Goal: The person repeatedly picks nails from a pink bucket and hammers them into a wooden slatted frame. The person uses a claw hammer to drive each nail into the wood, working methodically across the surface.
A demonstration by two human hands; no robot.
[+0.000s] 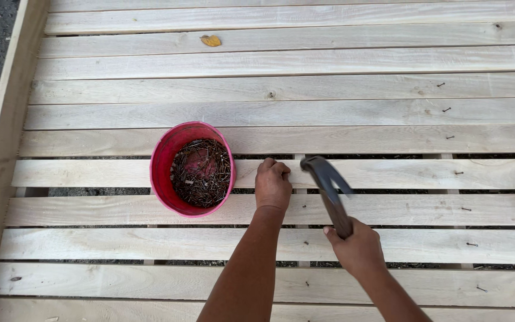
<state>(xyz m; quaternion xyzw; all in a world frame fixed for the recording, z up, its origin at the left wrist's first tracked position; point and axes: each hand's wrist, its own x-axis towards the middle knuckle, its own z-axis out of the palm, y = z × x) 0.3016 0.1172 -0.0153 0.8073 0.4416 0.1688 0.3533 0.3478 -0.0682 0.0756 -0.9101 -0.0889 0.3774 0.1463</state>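
Two bare forearms, no sleeves, left hand [272, 186] and right hand [357, 247] ungloved, no rings visible

Soft, even daylight falls on the pale wooden slats [305, 113], bright without glare. Shadows are faint, darkest in the gaps between boards. Focus holds sharp to every edge; only the hammer [328, 188] head shows motion blur.
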